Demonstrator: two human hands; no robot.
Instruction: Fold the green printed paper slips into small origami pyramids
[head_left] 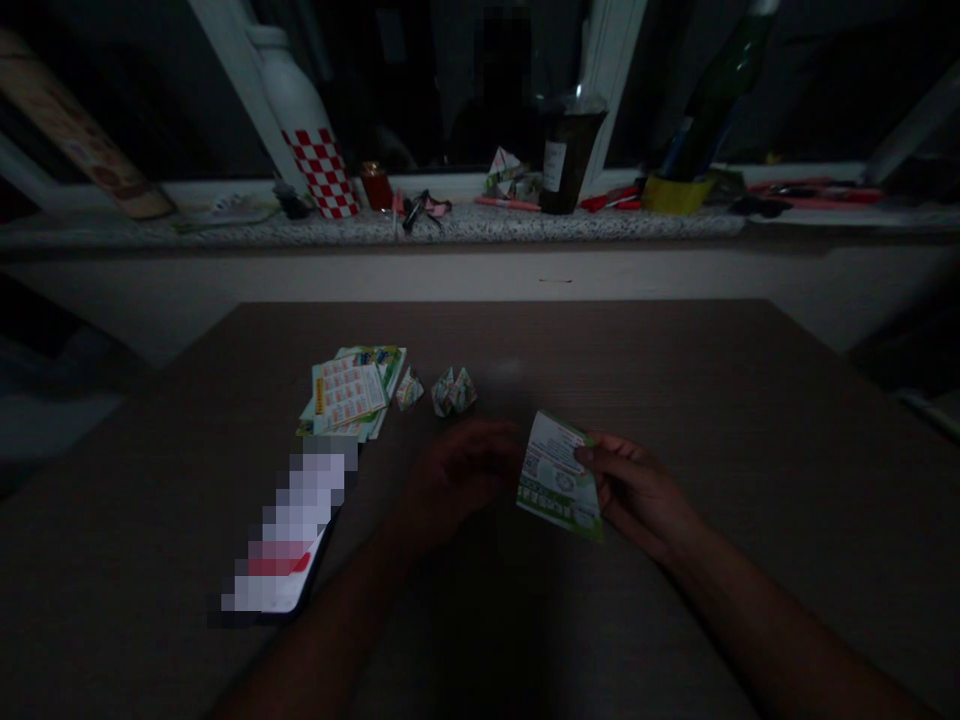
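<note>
Desk (720, 400) far edge runs along wall (420, 275); broad stretch of top opens rightward. Phone (300, 525) and paper stack (349, 393) bound left. Right hand (641, 490) pinches tilted green-and-white printed sheet (555, 475) between hands; left hand (454, 480), loosely curved, fingers apart, beside it.

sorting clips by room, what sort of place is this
Probably a home: a table against a wall below a window, whose sill holds a checkered bottle and a cup.
</note>
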